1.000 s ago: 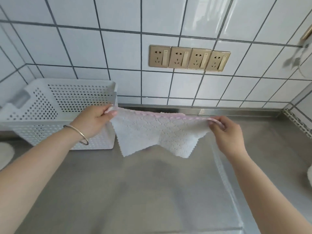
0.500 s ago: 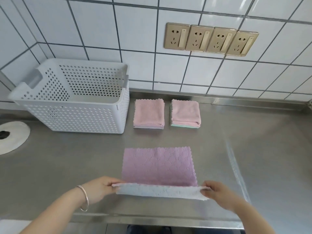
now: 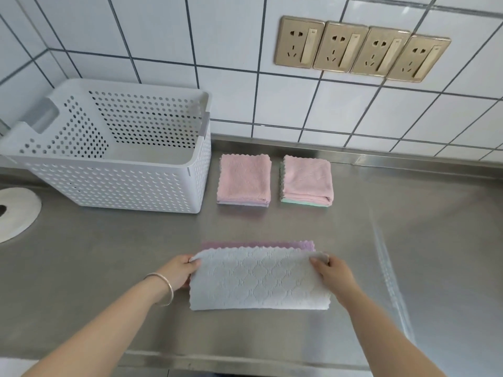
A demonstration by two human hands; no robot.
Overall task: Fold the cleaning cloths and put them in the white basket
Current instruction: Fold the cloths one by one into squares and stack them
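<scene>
A cleaning cloth (image 3: 258, 281), white on top and purple underneath, lies folded in half on the steel counter near its front edge. My left hand (image 3: 179, 270) pinches its far left corner and my right hand (image 3: 330, 272) pinches its far right corner. A thin purple strip shows beyond the folded edge. Two folded pink cloths rest by the wall: one (image 3: 245, 179) next to the basket, the other (image 3: 307, 180) to its right with a green layer under it. The white perforated basket (image 3: 114, 186) stands at the back left, with nothing visible inside.
The steel counter (image 3: 408, 254) has a raised lip at the tiled wall. A white round disc (image 3: 16, 213) sits at the far left. Several gold wall sockets (image 3: 362, 49) are above the folded cloths. The counter's front edge runs just below my forearms.
The cloth was held up spread in the air, then laid purple side up on the counter. Both hands have now carried its near edge over to the far edge, folding it in half.
</scene>
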